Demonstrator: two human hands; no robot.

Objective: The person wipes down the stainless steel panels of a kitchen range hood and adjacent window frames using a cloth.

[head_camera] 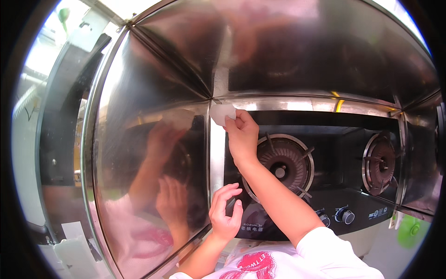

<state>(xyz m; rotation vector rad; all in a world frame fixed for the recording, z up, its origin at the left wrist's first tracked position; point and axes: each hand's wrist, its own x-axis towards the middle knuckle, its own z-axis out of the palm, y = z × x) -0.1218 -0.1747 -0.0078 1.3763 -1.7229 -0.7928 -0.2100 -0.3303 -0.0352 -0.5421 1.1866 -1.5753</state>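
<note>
A crumpled white sheet, perhaps tissue or a wipe (pixel 223 114), is pinched between the thumb and fingers of my right hand (pixel 242 134). It lies at the back left corner beside the black glass gas cooktop (pixel 327 160), where the stainless steel panels meet. My right forearm reaches across the left burner (pixel 280 171). Lower down, my left hand (pixel 226 211) hovers over the cooktop's front left edge, fingers apart and holding nothing. Both hands are mirrored in the left stainless steel panel (pixel 150 167).
A tall steel back panel (pixel 313 55) stands behind the cooktop. On the right are a second burner (pixel 379 164) and another side panel (pixel 420 164). Control knobs (pixel 345 216) line the front. A yellow hose (pixel 339 105) shows at the back, and a green object (pixel 413 230) hangs lower right.
</note>
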